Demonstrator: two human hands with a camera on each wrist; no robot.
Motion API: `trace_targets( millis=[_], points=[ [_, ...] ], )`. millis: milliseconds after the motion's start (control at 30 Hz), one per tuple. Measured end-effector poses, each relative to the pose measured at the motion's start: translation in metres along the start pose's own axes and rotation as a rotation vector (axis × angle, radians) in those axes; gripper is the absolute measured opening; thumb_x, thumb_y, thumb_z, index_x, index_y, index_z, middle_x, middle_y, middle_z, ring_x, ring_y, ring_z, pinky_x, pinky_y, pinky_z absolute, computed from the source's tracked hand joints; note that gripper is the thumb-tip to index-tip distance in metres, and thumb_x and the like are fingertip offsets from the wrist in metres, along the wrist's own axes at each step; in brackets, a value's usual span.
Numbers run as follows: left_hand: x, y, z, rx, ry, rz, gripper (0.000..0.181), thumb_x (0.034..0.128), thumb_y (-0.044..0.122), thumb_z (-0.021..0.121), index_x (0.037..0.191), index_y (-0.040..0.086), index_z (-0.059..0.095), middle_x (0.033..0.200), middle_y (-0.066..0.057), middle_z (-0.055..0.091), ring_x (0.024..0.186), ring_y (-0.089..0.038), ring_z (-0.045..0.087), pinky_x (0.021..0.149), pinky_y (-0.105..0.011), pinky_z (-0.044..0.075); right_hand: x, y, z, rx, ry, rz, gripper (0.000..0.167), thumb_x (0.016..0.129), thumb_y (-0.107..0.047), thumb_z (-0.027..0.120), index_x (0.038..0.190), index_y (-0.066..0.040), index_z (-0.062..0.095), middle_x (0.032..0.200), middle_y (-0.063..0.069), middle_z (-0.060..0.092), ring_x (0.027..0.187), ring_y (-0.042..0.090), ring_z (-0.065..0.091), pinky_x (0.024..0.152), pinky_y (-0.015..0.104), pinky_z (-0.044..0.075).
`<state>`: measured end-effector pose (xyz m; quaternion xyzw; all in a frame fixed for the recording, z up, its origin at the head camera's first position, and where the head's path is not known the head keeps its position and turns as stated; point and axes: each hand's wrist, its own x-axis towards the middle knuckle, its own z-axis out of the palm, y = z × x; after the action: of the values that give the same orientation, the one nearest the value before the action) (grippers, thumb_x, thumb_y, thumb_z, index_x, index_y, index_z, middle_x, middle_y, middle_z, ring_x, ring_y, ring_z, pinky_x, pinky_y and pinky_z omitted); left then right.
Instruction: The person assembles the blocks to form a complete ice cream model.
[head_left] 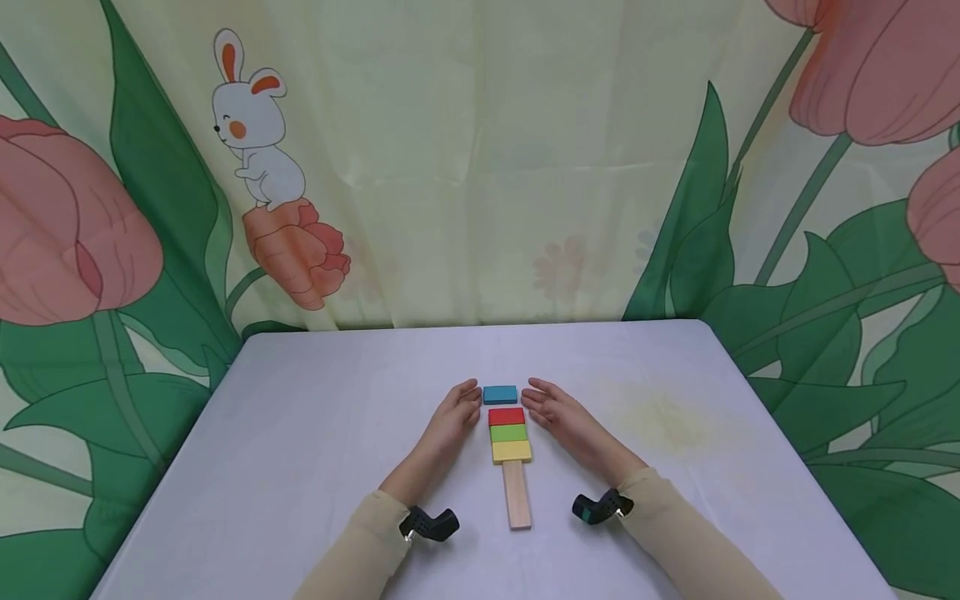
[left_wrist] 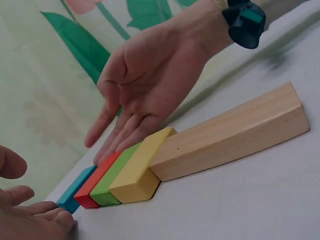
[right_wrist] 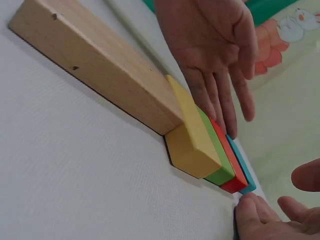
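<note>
A blue block [head_left: 500, 395] lies farthest from me on the table, a narrow gap beyond a red block [head_left: 506, 416]. Behind the red one, a green block [head_left: 508, 432] and a yellow block [head_left: 512, 452] follow side by side, touching. From the yellow block a plain wooden bar [head_left: 516, 496] runs toward me. My left hand [head_left: 455, 412] is at the blue block's left end, fingers extended; my right hand [head_left: 555, 412] mirrors it at the right end. In the wrist views, fingertips [left_wrist: 50, 207] come right up to the blue block; whether they touch it, I cannot tell.
A white cloth covers the table [head_left: 300, 450], which has a faint yellowish patch to the right. Behind stands a curtain [head_left: 480, 167] printed with tulips and a rabbit. Each wrist wears a black camera [head_left: 431, 525] above the tabletop.
</note>
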<state>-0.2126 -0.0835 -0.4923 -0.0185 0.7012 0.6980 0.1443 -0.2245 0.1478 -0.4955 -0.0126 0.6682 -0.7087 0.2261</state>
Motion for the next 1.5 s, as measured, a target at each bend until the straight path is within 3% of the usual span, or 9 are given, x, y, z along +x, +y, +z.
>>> trace_targets(
  millis=[100, 233, 467, 833, 1133, 1333, 1500],
  points=[
    [0.001, -0.001, 0.000, -0.074, -0.017, -0.029, 0.054, 0.1079, 0.016, 0.043, 0.160, 0.007, 0.032, 0.164, -0.018, 0.038, 0.153, -0.032, 0.037, 0.122, -0.044, 0.035, 0.003, 0.003, -0.002, 0.119, -0.021, 0.019, 0.067, 0.099, 0.001, 0.032, 0.164, -0.009, 0.021, 0.168, 0.019, 0.028, 0.156, 0.033, 0.030, 0.125, 0.042, 0.027],
    [0.002, -0.003, -0.001, -0.095, -0.028, -0.014, 0.053, 0.1078, 0.013, 0.042, 0.159, 0.004, 0.032, 0.163, -0.020, 0.038, 0.152, -0.034, 0.037, 0.123, -0.046, 0.033, 0.005, 0.005, -0.002, 0.194, -0.029, 0.020, 0.066, 0.098, 0.002, 0.033, 0.163, -0.009, 0.025, 0.168, 0.018, 0.030, 0.156, 0.032, 0.031, 0.125, 0.041, 0.028],
    [0.000, -0.007, 0.000, -0.041, -0.052, 0.012, 0.054, 0.1074, 0.012, 0.040, 0.160, 0.004, 0.032, 0.164, -0.019, 0.037, 0.153, -0.035, 0.036, 0.124, -0.048, 0.031, 0.004, 0.006, -0.002, 0.222, -0.022, 0.024, 0.064, 0.099, 0.003, 0.034, 0.162, -0.007, 0.027, 0.169, 0.018, 0.028, 0.156, 0.031, 0.029, 0.124, 0.040, 0.029],
    [-0.004, -0.010, -0.002, -0.057, -0.119, 0.044, 0.055, 0.1064, 0.007, 0.038, 0.160, 0.001, 0.027, 0.165, -0.024, 0.032, 0.154, -0.037, 0.032, 0.125, -0.049, 0.029, -0.004, 0.009, -0.003, 0.242, -0.032, 0.018, 0.065, 0.097, 0.005, 0.032, 0.161, -0.005, 0.027, 0.169, 0.018, 0.025, 0.157, 0.031, 0.027, 0.125, 0.040, 0.028],
    [-0.012, -0.011, -0.002, 0.083, -0.105, 0.053, 0.056, 0.1068, 0.016, 0.044, 0.160, 0.007, 0.031, 0.166, -0.017, 0.036, 0.154, -0.035, 0.034, 0.124, -0.055, 0.028, -0.008, 0.011, 0.001, 0.224, -0.027, 0.009, 0.065, 0.095, 0.006, 0.033, 0.160, -0.005, 0.028, 0.169, 0.018, 0.025, 0.158, 0.032, 0.025, 0.126, 0.043, 0.026],
    [-0.017, -0.014, -0.006, 0.106, -0.116, 0.063, 0.057, 0.1073, 0.018, 0.044, 0.161, 0.007, 0.028, 0.165, -0.021, 0.035, 0.153, -0.037, 0.036, 0.124, -0.057, 0.028, -0.009, 0.010, 0.005, 0.204, -0.030, 0.003, 0.065, 0.095, 0.004, 0.035, 0.160, -0.005, 0.029, 0.169, 0.018, 0.025, 0.158, 0.033, 0.026, 0.126, 0.044, 0.026],
    [-0.026, -0.014, -0.009, 0.217, -0.125, 0.079, 0.055, 0.1081, 0.023, 0.047, 0.159, 0.008, 0.032, 0.162, -0.021, 0.039, 0.149, -0.037, 0.041, 0.120, -0.057, 0.036, -0.012, 0.006, 0.009, 0.170, -0.019, 0.009, 0.064, 0.096, 0.002, 0.036, 0.159, -0.005, 0.029, 0.169, 0.018, 0.025, 0.158, 0.033, 0.026, 0.126, 0.045, 0.026]
  ],
)
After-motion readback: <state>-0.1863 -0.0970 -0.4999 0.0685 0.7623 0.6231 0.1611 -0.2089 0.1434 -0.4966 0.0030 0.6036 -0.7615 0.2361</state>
